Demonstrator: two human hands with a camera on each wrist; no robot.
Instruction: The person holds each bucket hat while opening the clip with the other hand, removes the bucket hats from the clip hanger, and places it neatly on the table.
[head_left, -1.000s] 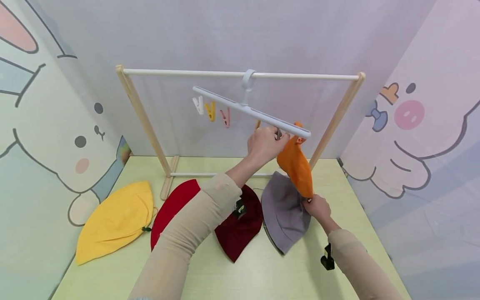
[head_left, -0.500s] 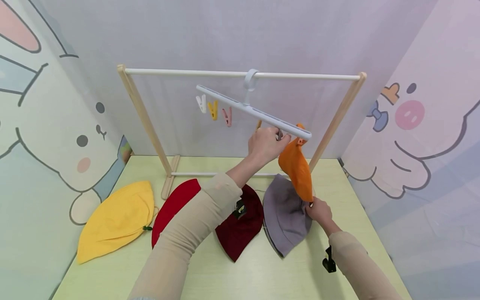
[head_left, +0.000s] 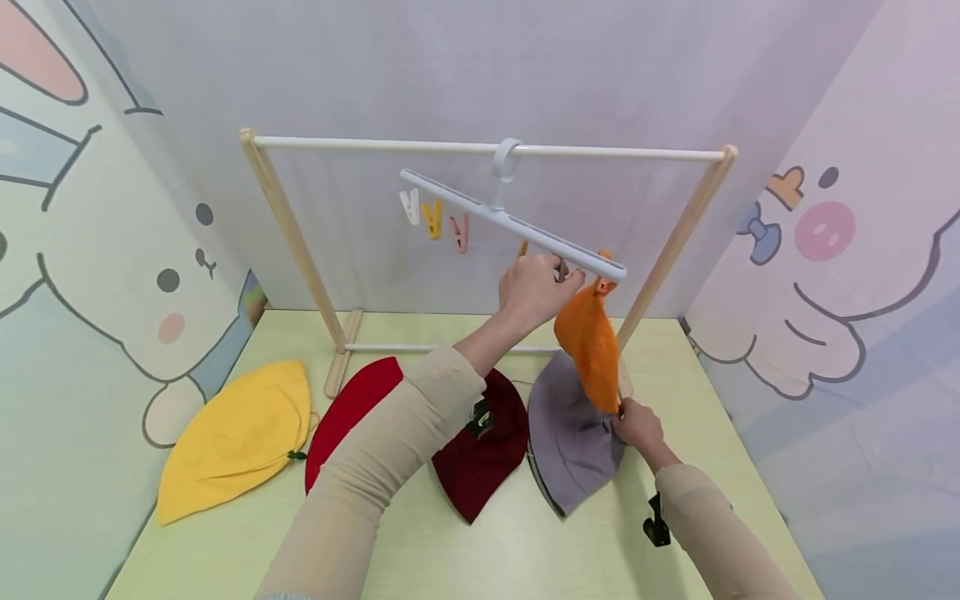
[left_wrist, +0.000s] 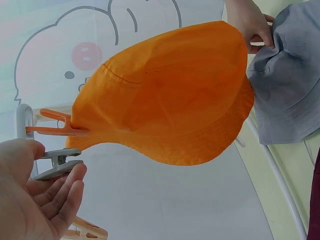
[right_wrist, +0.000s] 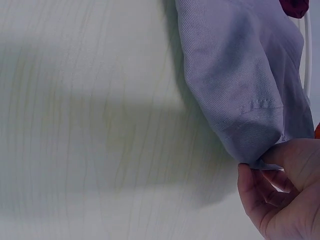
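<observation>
Pinched at its brim in the curled fingers of the right hand (head_left: 637,423), a grey cotton bucket hat (head_left: 567,433) on the pale green tabletop (head_left: 480,550), directly below the slanted white plastic clip hanger (head_left: 517,223). Long axis running from the hanger's foot toward the table's near edge, crown end nearest. Up at the hanger's lower end, left hand (head_left: 534,287) around a grey peg (left_wrist: 56,165), beside the clipped, hanging orange bucket hat (head_left: 591,342).
</observation>
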